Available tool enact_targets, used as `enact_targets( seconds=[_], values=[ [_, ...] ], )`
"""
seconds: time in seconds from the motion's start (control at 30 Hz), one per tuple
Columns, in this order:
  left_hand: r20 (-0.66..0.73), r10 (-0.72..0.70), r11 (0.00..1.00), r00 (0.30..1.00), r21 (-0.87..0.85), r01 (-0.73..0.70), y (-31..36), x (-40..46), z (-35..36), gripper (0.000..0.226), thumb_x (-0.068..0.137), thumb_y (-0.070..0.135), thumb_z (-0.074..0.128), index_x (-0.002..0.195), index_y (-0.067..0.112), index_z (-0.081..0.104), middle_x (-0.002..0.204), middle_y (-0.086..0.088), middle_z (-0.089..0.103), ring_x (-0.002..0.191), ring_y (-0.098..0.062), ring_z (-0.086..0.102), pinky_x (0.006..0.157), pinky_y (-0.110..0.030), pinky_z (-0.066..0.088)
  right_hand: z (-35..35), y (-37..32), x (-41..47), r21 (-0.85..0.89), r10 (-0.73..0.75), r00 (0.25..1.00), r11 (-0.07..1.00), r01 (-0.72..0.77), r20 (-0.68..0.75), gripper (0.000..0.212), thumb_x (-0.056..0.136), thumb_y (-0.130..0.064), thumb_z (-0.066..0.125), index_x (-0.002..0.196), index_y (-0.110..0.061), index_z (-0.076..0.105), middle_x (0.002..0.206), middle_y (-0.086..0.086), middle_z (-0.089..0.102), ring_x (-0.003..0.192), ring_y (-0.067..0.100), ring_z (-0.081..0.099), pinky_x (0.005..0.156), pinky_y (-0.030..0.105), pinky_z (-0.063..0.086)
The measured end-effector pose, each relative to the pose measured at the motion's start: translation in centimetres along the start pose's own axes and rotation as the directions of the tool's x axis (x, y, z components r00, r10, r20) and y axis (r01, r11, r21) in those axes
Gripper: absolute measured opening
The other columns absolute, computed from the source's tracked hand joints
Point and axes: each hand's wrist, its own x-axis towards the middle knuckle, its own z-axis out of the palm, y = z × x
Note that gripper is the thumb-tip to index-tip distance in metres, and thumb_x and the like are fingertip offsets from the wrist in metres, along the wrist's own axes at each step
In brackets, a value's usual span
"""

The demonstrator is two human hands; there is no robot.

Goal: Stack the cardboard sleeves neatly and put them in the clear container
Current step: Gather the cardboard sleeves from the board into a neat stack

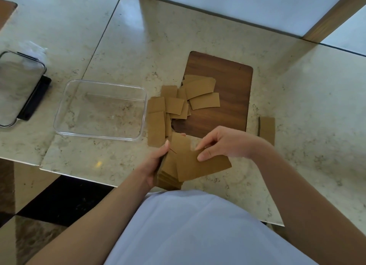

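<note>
Cardboard sleeves (pixel 174 165), light, stiff and slippery, sit gripped edgewise in the left hand (pixel 156 163) while the right hand (pixel 219 144) pinches the top sleeve (pixel 202 163).

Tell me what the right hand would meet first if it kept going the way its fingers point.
The right hand points leftward; its fingers already touch the top brown cardboard sleeve. Beyond that, probably the left hand gripping the stack of brown sleeves, though depth is uncertain.

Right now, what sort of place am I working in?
Probably a cafe or a hotel drinks counter, though I can't be sure. You are standing at a polished marble table with loose cardboard cup sleeves scattered over a wooden board, and a clear container beside them.
</note>
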Motion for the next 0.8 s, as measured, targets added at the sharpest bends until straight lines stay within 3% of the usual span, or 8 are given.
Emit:
enact_targets(
  seconds=[0.13,0.23,0.33,0.47,0.57,0.63,0.7,0.8],
  values=[
    [0.137,-0.185,0.983,0.973,0.028,0.183,-0.2,0.1,1.3,0.086,0.063,0.036,0.1,0.133,0.004,0.063,0.117,-0.025,0.071,0.1,-0.039,0.072,0.079,-0.051,0.061,1.1,-2.7,2.9,-0.496,-0.104,0.994,0.865,0.076,-0.029,0.017,0.076,-0.04,0.085,0.087,-0.034,0.073,0.084,-0.016,0.068,0.078,0.002,0.062,0.069,0.025,0.043],
    [0.282,-0.181,0.976,0.942,-0.065,0.207,-0.2,-0.2,1.5,0.08,0.071,0.031,0.095,0.136,0.001,0.058,0.123,-0.022,0.068,0.108,-0.039,0.07,0.085,-0.051,0.06,2.3,-3.3,4.4,-0.488,-0.228,0.968,0.86,0.151,-0.102,0.039,0.066,-0.039,0.092,0.088,-0.036,0.059,0.085,-0.015,0.061,0.077,0.003,0.057,0.062,0.024,0.043],
    [0.374,-0.125,0.969,0.919,-0.154,0.195,-0.5,-0.8,0.9,0.068,0.075,0.032,0.092,0.131,0.003,0.067,0.123,-0.018,0.07,0.103,-0.032,0.07,0.086,-0.045,0.06,2.9,-2.3,5.1,-0.474,-0.302,0.933,0.862,0.179,-0.198,0.063,0.062,-0.055,0.09,0.111,-0.036,0.057,0.109,-0.012,0.055,0.099,0.01,0.053,0.08,0.03,0.047],
    [0.325,-0.074,0.979,0.943,-0.158,0.132,-0.6,-1.2,0.8,0.066,0.065,0.027,0.096,0.121,0.002,0.07,0.11,-0.016,0.07,0.088,-0.027,0.069,0.075,-0.041,0.06,3.2,-1.0,6.2,-0.224,-0.164,0.981,0.965,0.136,-0.108,0.077,0.062,-0.058,0.09,0.129,-0.045,0.054,0.131,-0.017,0.053,0.121,0.004,0.052,0.09,0.026,0.044],
    [0.296,0.008,0.979,0.955,-0.196,0.052,-0.1,-1.3,0.4,0.068,0.07,0.021,0.091,0.128,0.001,0.061,0.109,-0.014,0.069,0.088,-0.026,0.068,0.075,-0.04,0.059,2.2,-0.1,7.5,0.408,-0.126,0.992,0.906,0.114,0.002,0.063,0.075,-0.054,0.082,0.131,-0.037,0.06,0.131,-0.007,0.065,0.117,0.009,0.064,0.091,0.03,0.054],
    [0.232,0.06,0.964,0.971,-0.267,0.004,0.1,-1.3,-0.5,0.075,0.07,0.015,0.09,0.134,0.004,0.051,0.106,-0.016,0.068,0.085,-0.028,0.068,0.073,-0.042,0.06,2.0,0.2,9.9,0.639,0.051,0.977,0.763,0.096,-0.208,0.053,0.083,-0.051,0.077,0.124,-0.018,0.066,0.126,0.008,0.07,0.106,0.019,0.071,0.088,0.034,0.058],
    [0.119,0.13,0.944,0.984,-0.317,-0.087,0.0,-1.5,-1.7,0.08,0.068,0.011,0.089,0.139,0.016,0.052,0.108,-0.019,0.067,0.086,-0.03,0.068,0.071,-0.044,0.06,2.6,-0.1,12.6,0.426,0.202,0.824,0.903,0.053,-0.53,0.039,0.086,-0.045,0.076,0.111,-0.017,0.066,0.114,0.007,0.072,0.097,0.015,0.069,0.087,0.035,0.058],
    [-0.056,0.184,0.928,0.981,-0.32,-0.192,-0.4,-1.8,-3.5,0.081,0.062,0.013,0.093,0.135,0.026,0.061,0.11,-0.02,0.066,0.088,-0.032,0.069,0.071,-0.045,0.06,4.1,-1.1,15.7,-0.039,-0.054,0.609,0.999,0.038,-0.791,0.027,0.089,-0.036,0.073,0.109,-0.02,0.064,0.104,-0.004,0.064,0.095,0.014,0.062,0.086,0.037,0.055]
  ],
)
